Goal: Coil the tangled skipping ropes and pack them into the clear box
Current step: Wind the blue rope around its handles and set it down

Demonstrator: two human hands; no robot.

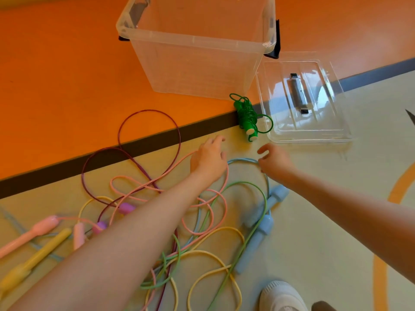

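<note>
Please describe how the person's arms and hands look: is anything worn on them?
Both arms are bare, with no sleeves in view. The left hand and the right hand wear no gloves; no rings, watch or bracelets are visible. Short fingernails, no markings.

Both hands reach out over tangled ropes [197,221] on floor, holding nothing: left hand [210,160] fingers relaxed, right hand [272,159] loosely curled. Coiled green rope [247,116] lies just beyond, near clear box [197,63]. Lid [336,131] flat at right. White shoe [280,296] near edge.
</note>
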